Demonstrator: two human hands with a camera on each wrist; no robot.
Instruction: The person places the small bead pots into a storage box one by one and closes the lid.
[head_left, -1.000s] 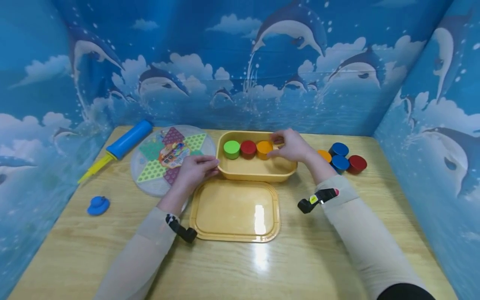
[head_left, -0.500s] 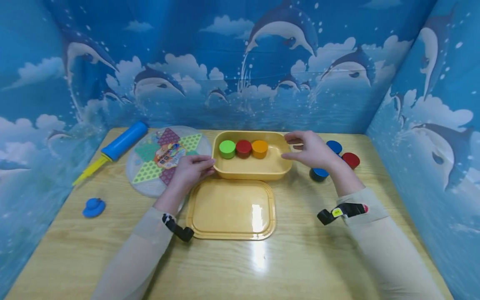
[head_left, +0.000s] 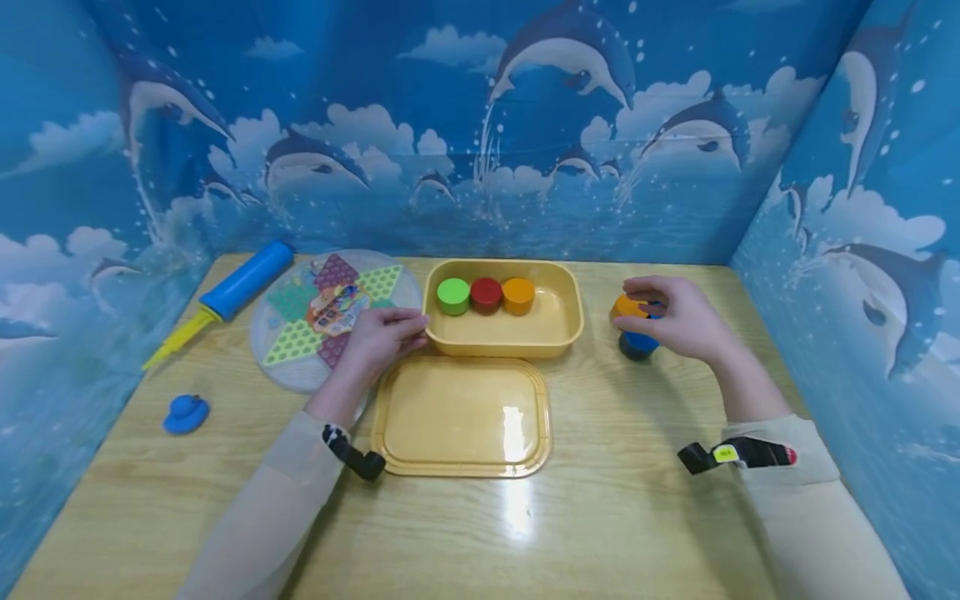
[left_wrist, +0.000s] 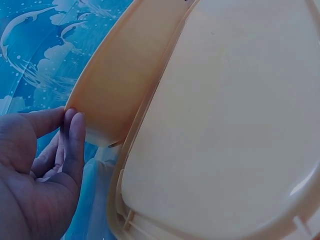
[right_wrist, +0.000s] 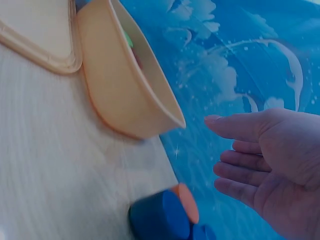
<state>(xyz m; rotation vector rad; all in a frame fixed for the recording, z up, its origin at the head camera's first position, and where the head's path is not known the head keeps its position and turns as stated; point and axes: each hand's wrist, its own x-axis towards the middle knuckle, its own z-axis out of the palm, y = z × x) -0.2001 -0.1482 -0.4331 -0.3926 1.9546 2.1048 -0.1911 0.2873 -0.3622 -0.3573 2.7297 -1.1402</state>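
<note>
A yellow plastic box [head_left: 555,321] stands at the back middle, holding a green round block [head_left: 453,297], a red one [head_left: 486,296] and an orange one [head_left: 518,297] in a row. My left hand [head_left: 382,337] pinches the rim at the box's left end; thumb and fingers [left_wrist: 75,135] meet at that edge in the left wrist view. To the right of the box, my right hand [head_left: 682,321] hovers with spread fingers over another orange block [head_left: 627,306] and a blue block [head_left: 639,343]. The right wrist view shows this hand's palm [right_wrist: 285,170] holding nothing. It partly hides the blocks beyond.
The box's lid [head_left: 461,417] lies flat in front of it. On the left are a round Chinese checkers board [head_left: 300,346], a blue pump [head_left: 251,279] with a yellow nozzle, and a small blue hat-shaped piece [head_left: 186,414]. A dolphin-print curtain [head_left: 480,208] encloses the table's back.
My right hand has let go of the orange block inside the box, then moved right to the loose blocks. My left hand stays at the box's rim.
</note>
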